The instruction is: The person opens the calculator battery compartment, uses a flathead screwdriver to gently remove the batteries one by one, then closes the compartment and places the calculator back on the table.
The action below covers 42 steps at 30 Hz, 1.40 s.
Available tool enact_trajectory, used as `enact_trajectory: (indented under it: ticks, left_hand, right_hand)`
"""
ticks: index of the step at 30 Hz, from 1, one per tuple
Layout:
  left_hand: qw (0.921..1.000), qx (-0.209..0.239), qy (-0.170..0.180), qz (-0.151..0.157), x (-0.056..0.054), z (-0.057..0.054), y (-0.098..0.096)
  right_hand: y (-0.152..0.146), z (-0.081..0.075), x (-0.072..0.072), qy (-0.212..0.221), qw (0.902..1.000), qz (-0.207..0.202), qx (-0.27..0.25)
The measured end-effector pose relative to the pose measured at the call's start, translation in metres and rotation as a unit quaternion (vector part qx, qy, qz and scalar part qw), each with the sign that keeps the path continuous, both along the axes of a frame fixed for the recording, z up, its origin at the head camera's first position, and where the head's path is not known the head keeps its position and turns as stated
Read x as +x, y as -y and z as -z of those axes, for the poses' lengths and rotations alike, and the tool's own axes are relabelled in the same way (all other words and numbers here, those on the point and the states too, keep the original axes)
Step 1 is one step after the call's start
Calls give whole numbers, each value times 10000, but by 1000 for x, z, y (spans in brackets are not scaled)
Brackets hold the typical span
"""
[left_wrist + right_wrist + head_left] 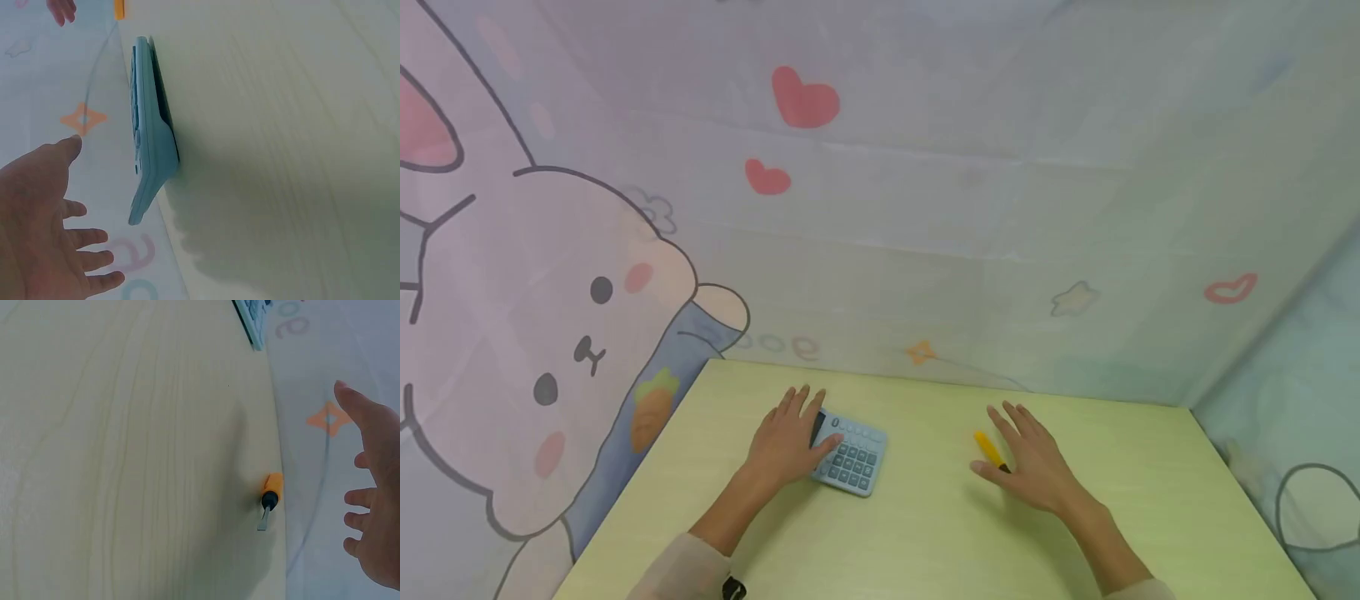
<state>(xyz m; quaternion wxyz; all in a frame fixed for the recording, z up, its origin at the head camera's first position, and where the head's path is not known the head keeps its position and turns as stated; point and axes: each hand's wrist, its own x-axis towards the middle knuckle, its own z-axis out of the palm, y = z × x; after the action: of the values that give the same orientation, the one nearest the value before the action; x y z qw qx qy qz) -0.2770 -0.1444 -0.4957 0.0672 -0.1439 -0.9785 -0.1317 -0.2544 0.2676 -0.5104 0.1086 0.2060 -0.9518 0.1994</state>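
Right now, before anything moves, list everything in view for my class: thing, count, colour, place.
Flat wood-grained table: 1, pale yellow, foreground
Light-blue rectangular calculator: 1, light blue with darker keys, on the table, left of centre
Yellow-handled flat-blade screwdriver: 1, yellow and black, metal tip, on the table, right of the calculator
Cartoon-printed backdrop: 1, pale pastel, behind the table
Printed rabbit: 1, pale pink, backdrop's left
Solid printed hearts: 2, red, upper backdrop
Sleeves: 2, beige, on the forearms
Left hand: 1, bare, by the calculator
Right hand: 1, bare, by the screwdriver
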Motion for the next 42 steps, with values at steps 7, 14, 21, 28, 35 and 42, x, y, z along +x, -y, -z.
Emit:
enact_trajectory:
  ticks: [7, 14, 21, 28, 35, 42]
  left_hand:
    - [9994, -14, -57, -341, 1, 1, 0]
    - [9971, 63, 151, -746, -2, 3, 2]
    - [9963, 191, 299, -781, -2, 1, 8]
    - [9972, 284, 381, -584, -3, 2, 13]
    - [9964, 434, 494, -542, -3, 6, 14]
    - [9935, 814, 653, -444, -3, 9, 20]
  right_hand:
    - [6, 2, -3, 108, 9996, -136, -231]
    - [14, 2, -3, 220, 9990, -171, -361]
    - [20, 2, -5, 497, 9970, -178, -563]
    - [30, 6, -9, 711, 9946, -216, -721]
    - [40, 13, -12, 816, 9930, -293, -797]
    - [51, 17, -14, 998, 9902, -374, -900]
